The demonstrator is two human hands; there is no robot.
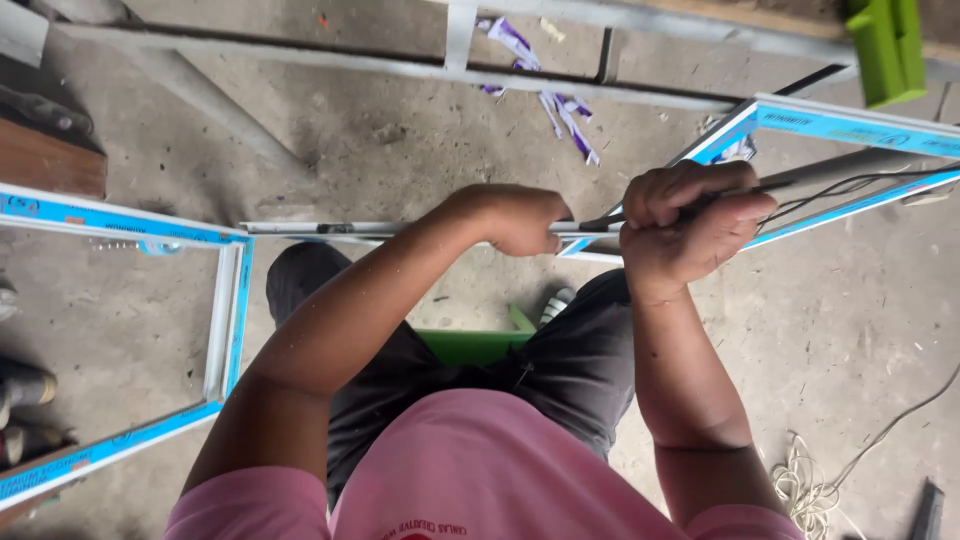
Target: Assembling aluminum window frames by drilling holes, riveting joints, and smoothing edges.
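My left hand is closed around a thin white window-frame bar that runs left to right in front of me. My right hand grips a thin black rubber strip and presses it against the bar, close beside my left hand. The strip trails off to the right along a frame section wrapped in blue protective film. I sit on a green stool, and my knees lie below the bar.
Another blue-filmed white frame lies on the concrete floor at the left. Grey metal rails and torn film scraps lie at the back. A green object stands top right. Coiled cord lies bottom right. Boots stand at the left edge.
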